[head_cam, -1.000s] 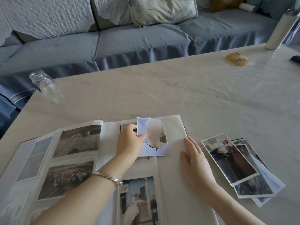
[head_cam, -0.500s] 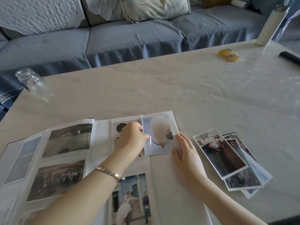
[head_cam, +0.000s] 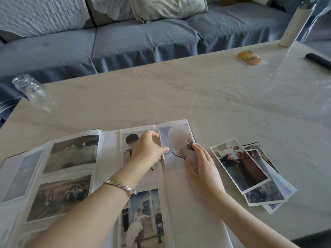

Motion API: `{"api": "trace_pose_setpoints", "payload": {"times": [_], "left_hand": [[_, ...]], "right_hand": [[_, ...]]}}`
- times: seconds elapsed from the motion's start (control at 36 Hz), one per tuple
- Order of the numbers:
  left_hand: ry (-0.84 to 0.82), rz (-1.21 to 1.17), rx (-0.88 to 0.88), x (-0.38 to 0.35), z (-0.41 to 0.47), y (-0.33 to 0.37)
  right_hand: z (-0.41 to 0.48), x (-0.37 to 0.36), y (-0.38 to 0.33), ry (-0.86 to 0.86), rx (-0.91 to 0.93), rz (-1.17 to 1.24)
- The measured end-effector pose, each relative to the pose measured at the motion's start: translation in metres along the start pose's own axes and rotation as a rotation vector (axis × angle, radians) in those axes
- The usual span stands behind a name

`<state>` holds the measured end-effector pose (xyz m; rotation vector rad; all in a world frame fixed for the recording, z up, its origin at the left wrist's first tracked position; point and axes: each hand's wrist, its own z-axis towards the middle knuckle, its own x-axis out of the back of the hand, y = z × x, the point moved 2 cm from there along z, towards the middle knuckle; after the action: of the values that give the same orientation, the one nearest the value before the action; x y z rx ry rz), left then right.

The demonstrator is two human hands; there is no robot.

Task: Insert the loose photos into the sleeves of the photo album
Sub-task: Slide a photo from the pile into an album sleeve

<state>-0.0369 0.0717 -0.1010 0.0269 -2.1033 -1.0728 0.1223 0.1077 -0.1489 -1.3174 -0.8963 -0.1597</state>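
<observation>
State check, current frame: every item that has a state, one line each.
photo album: open, flat on table
portrait photo: at top right sleeve, seemingly inside
left hand: pinches portrait photo's left edge
right hand: fingers straight, pressing portrait photo
loose photos: fanned pile beside album, untouched
glass jar: lidless, empty
white bottle: upright

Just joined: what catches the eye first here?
Both hands meet on a portrait photo at the top-right sleeve of the open album: left hand pinching its left edge, right hand pressing flat on its right side. A fanned stack of loose photos lies just right of the album.
</observation>
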Motion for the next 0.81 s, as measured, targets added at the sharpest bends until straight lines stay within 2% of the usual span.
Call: {"api": "trace_pose_setpoints", "payload": {"times": [0.19, 0.33, 0.56, 0.64, 0.72, 0.81], "left_hand": [[-0.022, -0.128, -0.006, 0.000, 0.000, -0.006], [-0.043, 0.200, -0.125, 0.001, -0.005, 0.002], [0.025, 0.476, -0.368, -0.013, -0.019, 0.002], [0.134, 0.600, -0.426, -0.008, -0.026, 0.001], [0.250, 0.506, -0.401, 0.007, -0.033, -0.011], [0.323, 0.426, -0.259, 0.026, -0.041, -0.033]], "right_hand": [[0.000, 0.001, -0.001, 0.013, 0.008, 0.003], [-0.001, 0.000, -0.001, 0.016, 0.006, -0.020], [-0.004, 0.002, -0.006, -0.014, 0.019, -0.075], [-0.006, 0.003, -0.007, -0.018, 0.020, -0.072], [-0.009, 0.006, -0.009, -0.020, 0.030, -0.054], [-0.012, 0.011, -0.010, 0.019, 0.063, 0.045]]}}
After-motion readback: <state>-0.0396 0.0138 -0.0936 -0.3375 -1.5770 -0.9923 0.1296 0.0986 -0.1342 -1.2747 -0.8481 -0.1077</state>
